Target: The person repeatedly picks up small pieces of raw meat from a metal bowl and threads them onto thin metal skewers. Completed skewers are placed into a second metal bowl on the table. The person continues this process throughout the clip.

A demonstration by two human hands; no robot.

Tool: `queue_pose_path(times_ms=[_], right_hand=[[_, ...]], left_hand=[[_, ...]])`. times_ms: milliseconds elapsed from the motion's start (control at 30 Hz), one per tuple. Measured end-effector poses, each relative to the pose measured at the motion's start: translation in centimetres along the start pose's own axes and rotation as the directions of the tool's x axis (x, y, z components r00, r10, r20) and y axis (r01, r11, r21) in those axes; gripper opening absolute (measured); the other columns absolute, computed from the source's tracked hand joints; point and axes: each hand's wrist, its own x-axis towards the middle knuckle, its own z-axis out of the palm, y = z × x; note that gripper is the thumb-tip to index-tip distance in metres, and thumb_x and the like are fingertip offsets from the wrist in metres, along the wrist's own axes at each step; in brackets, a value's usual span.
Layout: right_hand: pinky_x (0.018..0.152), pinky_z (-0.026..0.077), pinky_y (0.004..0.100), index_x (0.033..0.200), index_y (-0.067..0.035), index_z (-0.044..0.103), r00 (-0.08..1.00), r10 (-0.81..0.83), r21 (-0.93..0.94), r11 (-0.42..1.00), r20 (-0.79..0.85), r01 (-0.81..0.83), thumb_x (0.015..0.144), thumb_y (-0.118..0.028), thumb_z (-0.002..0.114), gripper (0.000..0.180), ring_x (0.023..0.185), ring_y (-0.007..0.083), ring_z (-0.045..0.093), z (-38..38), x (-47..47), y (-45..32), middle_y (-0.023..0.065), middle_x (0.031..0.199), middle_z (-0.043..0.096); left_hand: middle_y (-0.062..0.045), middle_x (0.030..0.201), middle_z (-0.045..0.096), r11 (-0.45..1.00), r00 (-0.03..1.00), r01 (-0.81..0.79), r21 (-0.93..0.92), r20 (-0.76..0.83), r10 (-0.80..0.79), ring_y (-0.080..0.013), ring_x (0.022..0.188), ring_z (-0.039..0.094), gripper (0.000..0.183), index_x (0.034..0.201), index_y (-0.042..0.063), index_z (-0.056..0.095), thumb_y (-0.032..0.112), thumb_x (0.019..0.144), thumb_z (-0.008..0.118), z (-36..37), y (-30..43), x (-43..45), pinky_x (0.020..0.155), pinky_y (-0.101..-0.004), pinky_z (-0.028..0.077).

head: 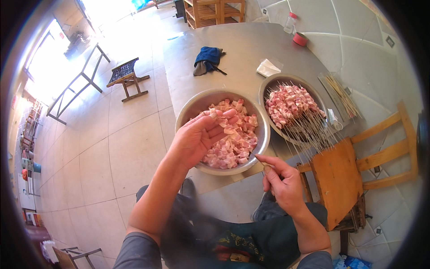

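Observation:
Raw, diced pink-and-white meat (231, 148) lies in a large steel bowl (263, 148) in front of me. My left hand (201, 136) is over this bowl, palm turned up, with a small piece of meat (212, 110) at the tips of thumb and forefinger. At the bowl's near right rim, my right hand (282, 181) pinches a thin skewer (260, 162) that points toward the meat. A second steel bowl (263, 88), to the right, holds a heap of threaded meat skewers (294, 104). Their bare ends stick out over the near rim.
Both bowls rest on a metal-topped table (231, 37). Loose skewers (342, 94) lie at its right edge, a blue cloth item (208, 60) and white packet (268, 67) farther back. Red tape (300, 39) sits by a clear jar (290, 23). A wooden chair (336, 185) stands close at right.

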Motion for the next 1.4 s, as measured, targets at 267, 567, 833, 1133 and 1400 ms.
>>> queue_pose_path(times_ms=[267, 567, 833, 1133, 1400], right_hand=[[0.056, 0.036, 0.0183, 0.149, -0.008, 0.073, 0.998, -0.059, 0.008, 0.998, -0.019, 0.060, 0.118, -0.013, 0.061, 0.034, 0.059, 0.0004, 0.047, -0.2, 0.3, 1.1, -0.0030, 0.071, 0.063], [0.056, 0.035, 0.0185, 0.148, -0.009, 0.074, 0.995, -0.093, -0.040, 0.995, -0.035, 0.091, 0.117, -0.013, 0.062, 0.033, 0.059, 0.0000, 0.046, 0.1, 0.2, 1.6, -0.0034, 0.072, 0.063], [0.055, 0.035, 0.0181, 0.149, -0.008, 0.073, 0.997, -0.025, 0.023, 0.999, -0.074, 0.026, 0.119, -0.016, 0.060, 0.034, 0.059, -0.0002, 0.047, 0.0, 0.5, 1.0, -0.0030, 0.072, 0.064], [0.056, 0.035, 0.0188, 0.147, -0.007, 0.074, 0.995, -0.066, 0.006, 0.998, -0.074, 0.066, 0.117, -0.012, 0.061, 0.033, 0.061, 0.0006, 0.050, -0.7, 0.5, 0.7, -0.0029, 0.072, 0.063], [0.062, 0.045, 0.0239, 0.139, -0.008, 0.081, 0.994, -0.094, -0.080, 0.993, -0.053, 0.089, 0.112, -0.001, 0.064, 0.033, 0.066, 0.0054, 0.059, -0.6, 0.1, 0.3, -0.0035, 0.074, 0.063]], left_hand=[[-0.016, 0.159, 0.068, 0.994, 0.999, -0.046, -0.096, 0.019, 0.048, -0.0268, 0.149, 0.064, 0.045, 0.159, 0.002, 0.060, 0.023, 0.120, 0.053, 0.1, 0.3, 0.2, 0.113, -0.0398, 0.061], [-0.019, 0.155, 0.069, 0.998, 1.000, 0.028, -0.058, -0.003, -0.028, -0.0289, 0.146, 0.066, 0.044, 0.158, 0.001, 0.060, 0.019, 0.120, 0.047, -0.5, -0.7, 0.4, 0.118, -0.0426, 0.058], [-0.022, 0.152, 0.067, 0.975, 0.990, 0.133, -0.180, 0.061, -0.124, -0.0325, 0.139, 0.069, 0.049, 0.162, -0.007, 0.050, 0.015, 0.119, 0.047, 0.1, -0.8, 0.4, 0.125, -0.0457, 0.054], [-0.023, 0.162, 0.059, 0.993, 0.997, -0.070, -0.091, -0.028, 0.068, -0.0294, 0.151, 0.060, 0.050, 0.167, -0.009, 0.041, 0.004, 0.119, 0.043, 0.4, 0.6, 0.3, 0.125, -0.0378, 0.056], [-0.022, 0.172, 0.052, 0.988, 0.992, -0.121, -0.097, 0.012, 0.123, -0.0282, 0.158, 0.054, 0.052, 0.170, -0.007, 0.040, 0.006, 0.119, 0.041, -0.2, 1.4, 0.2, 0.128, -0.0398, 0.052]])
